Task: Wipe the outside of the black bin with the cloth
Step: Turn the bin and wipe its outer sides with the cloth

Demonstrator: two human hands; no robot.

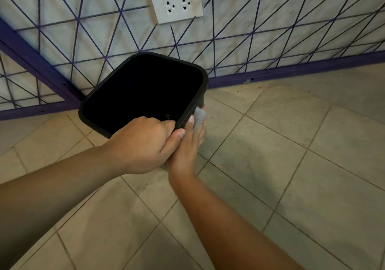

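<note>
So I'm looking down into the black bin (143, 90), square with rounded corners, on the tiled floor (291, 165) by the wall, my left hand (143, 144) curled over its near rim while my right hand (187, 144) presses a grey cloth (199, 116) against its outer side.

Floor (281, 155) is being covered by beige square tiles with dark grout lines, smudged grey in places. Black bin (143, 90) is being seen near the wall edge, whether it is resting on the tiles cannot be told. Purple base strip (291, 71) is being met by the floor along the wall.
</note>
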